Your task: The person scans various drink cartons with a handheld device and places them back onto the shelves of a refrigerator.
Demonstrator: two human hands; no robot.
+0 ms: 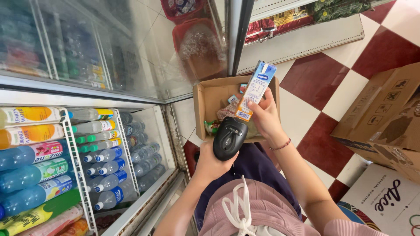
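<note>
The scanner (228, 140) in the left hand (210, 164) was black plastic, matt with a faint sheen; the carton (254, 91) in the right hand (264, 114), at its one o'clock, was smooth printed card, lightly glossy; the open box (205, 98) behind was raw brown corrugated cardboard; the bottles (105, 168) at nine o'clock were clear glossy plastic; the floor tiles (315, 76) shone; the cooler door (109, 48) was reflective glass.

Red and white checkered tile floor (332, 83), open glass-door drinks fridge (87, 144) left of it with rows of bottles on white wire racks, low white shelf (306, 39) beyond the fridge door, cardboard boxes (385, 118) on the floor's right side, bright daylight
</note>
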